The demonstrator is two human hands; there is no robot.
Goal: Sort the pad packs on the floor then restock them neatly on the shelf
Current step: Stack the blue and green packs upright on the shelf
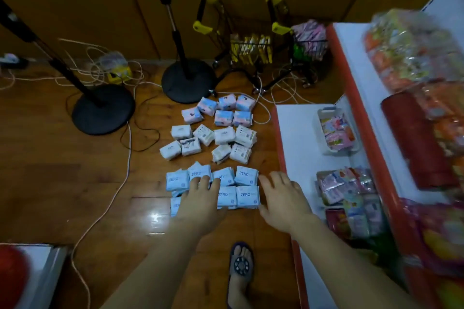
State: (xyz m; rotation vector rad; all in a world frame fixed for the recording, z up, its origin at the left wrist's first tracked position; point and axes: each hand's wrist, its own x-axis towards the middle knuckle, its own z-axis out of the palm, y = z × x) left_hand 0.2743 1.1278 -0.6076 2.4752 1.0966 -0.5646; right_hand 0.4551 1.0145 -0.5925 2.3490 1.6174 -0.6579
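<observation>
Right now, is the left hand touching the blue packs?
Touching. The head view shows the left hand lying flat on the blue packs, fingers spread across them.

The floor (75, 183) is glossy brown wood, throwing back light. The pad packs (247, 178) wear smooth, faintly shiny plastic wrap. The fan bases (103, 110) look matt black; the baskets (251, 50) are thin dark wire.
</observation>
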